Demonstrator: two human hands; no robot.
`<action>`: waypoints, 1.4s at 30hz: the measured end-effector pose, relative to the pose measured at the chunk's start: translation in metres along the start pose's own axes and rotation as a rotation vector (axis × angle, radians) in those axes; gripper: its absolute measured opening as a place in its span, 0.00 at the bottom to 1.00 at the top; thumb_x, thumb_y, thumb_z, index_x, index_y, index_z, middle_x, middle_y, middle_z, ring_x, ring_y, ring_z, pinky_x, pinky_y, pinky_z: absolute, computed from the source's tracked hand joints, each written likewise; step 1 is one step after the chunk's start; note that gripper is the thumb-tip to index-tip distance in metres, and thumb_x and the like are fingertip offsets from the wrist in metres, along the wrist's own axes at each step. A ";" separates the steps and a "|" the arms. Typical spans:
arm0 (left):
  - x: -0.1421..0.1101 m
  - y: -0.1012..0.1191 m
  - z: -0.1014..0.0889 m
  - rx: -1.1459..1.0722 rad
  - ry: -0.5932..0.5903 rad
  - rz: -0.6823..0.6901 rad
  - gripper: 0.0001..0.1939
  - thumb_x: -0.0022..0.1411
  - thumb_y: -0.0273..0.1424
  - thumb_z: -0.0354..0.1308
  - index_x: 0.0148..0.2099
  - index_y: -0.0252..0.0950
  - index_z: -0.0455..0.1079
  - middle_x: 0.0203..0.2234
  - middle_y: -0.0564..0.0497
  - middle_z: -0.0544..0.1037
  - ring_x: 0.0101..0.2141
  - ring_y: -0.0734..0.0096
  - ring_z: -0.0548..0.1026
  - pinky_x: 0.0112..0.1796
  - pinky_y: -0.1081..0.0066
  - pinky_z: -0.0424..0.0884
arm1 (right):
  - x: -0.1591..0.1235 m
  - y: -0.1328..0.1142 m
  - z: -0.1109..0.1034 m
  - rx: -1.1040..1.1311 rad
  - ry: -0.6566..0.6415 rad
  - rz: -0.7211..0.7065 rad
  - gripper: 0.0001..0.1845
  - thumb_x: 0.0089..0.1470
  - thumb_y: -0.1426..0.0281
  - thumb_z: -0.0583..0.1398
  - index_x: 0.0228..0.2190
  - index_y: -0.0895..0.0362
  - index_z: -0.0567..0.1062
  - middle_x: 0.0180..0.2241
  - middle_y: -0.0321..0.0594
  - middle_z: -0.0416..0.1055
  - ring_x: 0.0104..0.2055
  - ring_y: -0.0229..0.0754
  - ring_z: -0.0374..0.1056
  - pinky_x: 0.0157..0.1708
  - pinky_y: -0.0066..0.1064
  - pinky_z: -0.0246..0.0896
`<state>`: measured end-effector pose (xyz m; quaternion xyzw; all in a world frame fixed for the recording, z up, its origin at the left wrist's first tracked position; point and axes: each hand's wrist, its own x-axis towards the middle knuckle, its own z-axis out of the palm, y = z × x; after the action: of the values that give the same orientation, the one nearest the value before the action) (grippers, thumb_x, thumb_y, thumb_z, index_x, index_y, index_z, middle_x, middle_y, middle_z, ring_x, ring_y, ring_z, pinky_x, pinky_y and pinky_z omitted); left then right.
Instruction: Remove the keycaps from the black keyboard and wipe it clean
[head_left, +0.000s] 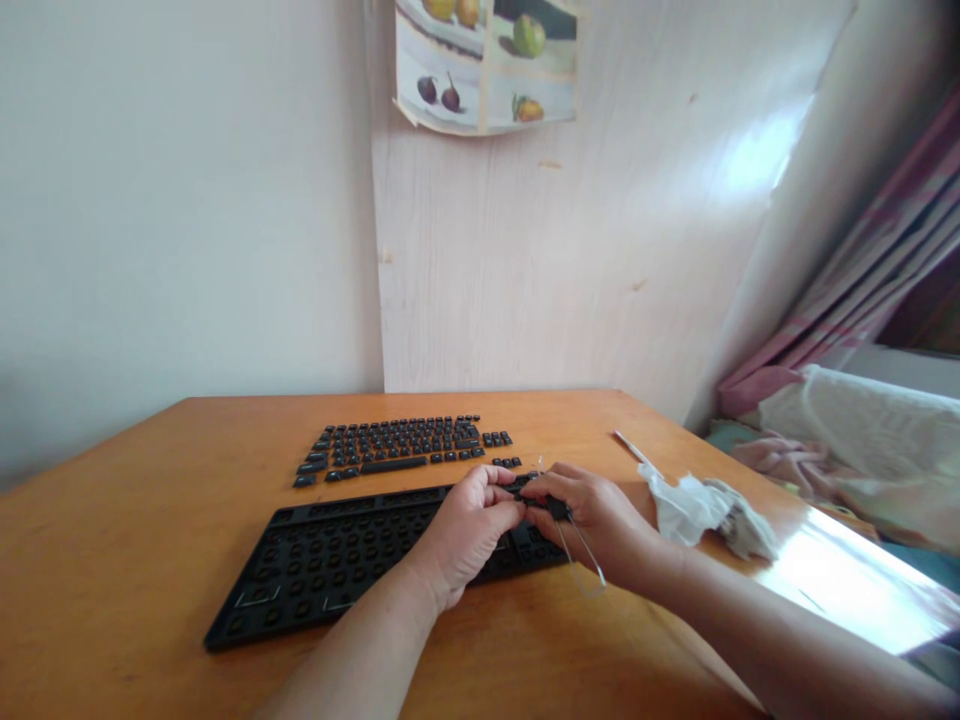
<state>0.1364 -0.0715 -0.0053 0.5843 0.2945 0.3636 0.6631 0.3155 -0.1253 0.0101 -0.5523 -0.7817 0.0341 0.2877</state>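
Above the black keyboard (pixel 330 560), left hand (pixel 472 525) and right hand (pixel 592 515) angled inward, fingers pinching seemingly a wire tool (pixel 583 545)

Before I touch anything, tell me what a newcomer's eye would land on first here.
Probably the black keyboard stripped of its keycaps, lying across the wooden table under both hands. Next, the loose keycaps laid out in rows behind it. Above, a sheet of fruit pictures hangs on the wall.

On the pale wall (pixel 187 200) we see a curling paper sheet of painted fruit (pixel 486 65), with pink-striped fabric curtains (pixel 847 270) at right.
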 end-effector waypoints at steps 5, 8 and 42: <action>0.004 0.000 -0.006 0.088 0.181 0.059 0.17 0.54 0.34 0.62 0.46 0.34 0.67 0.31 0.51 0.77 0.34 0.69 0.73 0.38 0.70 0.65 | 0.018 0.017 0.000 0.030 0.044 0.063 0.10 0.52 0.65 0.62 0.38 0.52 0.78 0.33 0.40 0.72 0.33 0.41 0.68 0.34 0.30 0.62; 0.007 0.003 -0.012 0.169 0.325 0.083 0.14 0.54 0.36 0.61 0.42 0.35 0.69 0.28 0.53 0.75 0.31 0.70 0.71 0.35 0.70 0.64 | 0.041 0.035 -0.001 0.025 0.035 0.095 0.11 0.53 0.64 0.62 0.37 0.54 0.79 0.32 0.40 0.73 0.34 0.41 0.68 0.35 0.30 0.61; 0.008 0.006 -0.018 0.059 0.392 0.073 0.14 0.58 0.42 0.59 0.36 0.34 0.72 0.32 0.47 0.78 0.35 0.66 0.74 0.38 0.68 0.65 | 0.110 0.037 0.012 0.131 0.038 0.161 0.25 0.64 0.54 0.46 0.33 0.57 0.73 0.21 0.34 0.68 0.23 0.36 0.61 0.25 0.27 0.54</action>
<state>0.1249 -0.0547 -0.0014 0.5318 0.4073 0.4853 0.5620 0.3160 -0.0106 0.0314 -0.5940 -0.7253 0.0976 0.3342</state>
